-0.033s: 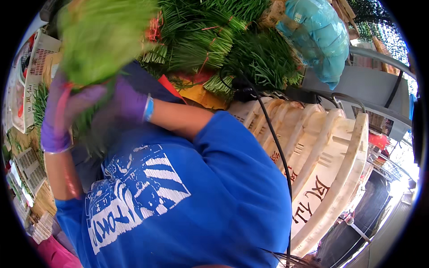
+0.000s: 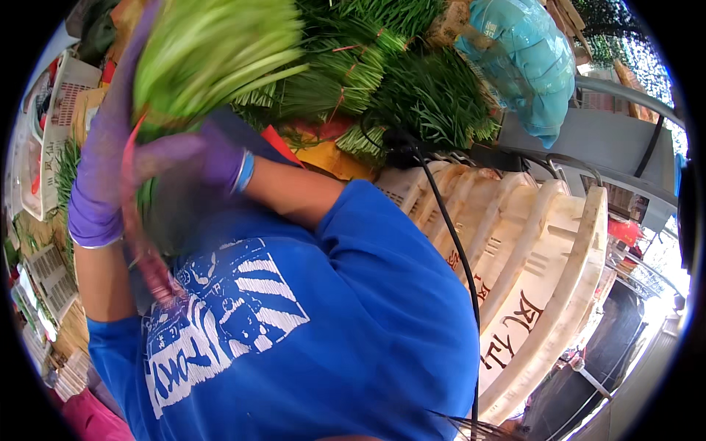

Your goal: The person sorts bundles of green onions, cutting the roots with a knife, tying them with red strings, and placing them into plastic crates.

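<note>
A bunch of garlic chives (image 2: 213, 59), leafy green and smeared by motion, is held up in front of me at the upper left. My left hand (image 2: 103, 162), in a purple glove, grips its left side, with the fingers stretched up along the stalks. Lower on the bunch, my right hand (image 2: 198, 156), also gloved in purple, is closed around the stalks; its fingertips are blurred. A red tie (image 2: 140, 228) runs from beside the stalks down past my left wrist, its loose end in front of my blue shirt. Dark leaves hang below my hands.
Tied bunches of chives (image 2: 331, 81) are heaped at the far side. A light-blue plastic bag (image 2: 522, 66) sits behind them. Stacked white crates (image 2: 529, 294) stand at the right, crossed by a black cable (image 2: 460, 250). A white basket (image 2: 62, 125) lies at the left.
The bunch has swung to the right. My left fingers have stretched upward beside it, and the red tie's loose end has swung down across my shirt.
</note>
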Tool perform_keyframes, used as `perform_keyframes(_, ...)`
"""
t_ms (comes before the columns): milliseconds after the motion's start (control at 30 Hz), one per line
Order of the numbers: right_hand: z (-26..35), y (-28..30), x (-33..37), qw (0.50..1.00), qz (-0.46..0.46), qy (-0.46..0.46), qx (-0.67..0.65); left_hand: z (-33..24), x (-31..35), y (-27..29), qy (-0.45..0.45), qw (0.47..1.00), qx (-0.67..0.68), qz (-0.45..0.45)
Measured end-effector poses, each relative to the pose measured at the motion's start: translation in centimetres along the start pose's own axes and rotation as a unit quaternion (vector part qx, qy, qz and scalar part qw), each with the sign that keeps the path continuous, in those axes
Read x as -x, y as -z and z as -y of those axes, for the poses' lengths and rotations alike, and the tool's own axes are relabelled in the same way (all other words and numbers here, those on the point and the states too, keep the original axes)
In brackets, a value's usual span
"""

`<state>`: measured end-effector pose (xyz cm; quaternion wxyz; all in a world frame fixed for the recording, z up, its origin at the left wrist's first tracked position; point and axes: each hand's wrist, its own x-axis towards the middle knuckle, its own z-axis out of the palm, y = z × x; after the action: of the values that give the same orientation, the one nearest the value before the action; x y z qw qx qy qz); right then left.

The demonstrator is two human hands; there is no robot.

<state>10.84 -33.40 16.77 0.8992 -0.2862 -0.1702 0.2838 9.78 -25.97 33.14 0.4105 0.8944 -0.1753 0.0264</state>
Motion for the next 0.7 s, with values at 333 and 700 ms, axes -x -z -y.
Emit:
perform_keyframes(333,22.4,12.3,7.0,0.801,-0.484,0.345,0.073,3.6,1.5,5.3,-0.001,0.99,-0.069,-0.121)
perform_keyframes(700,24.2,18.6,7.4,0.598,-0.704,0.342,0.172,8.0,7.2,3.2,0.166,0.976,-0.048,-0.132)
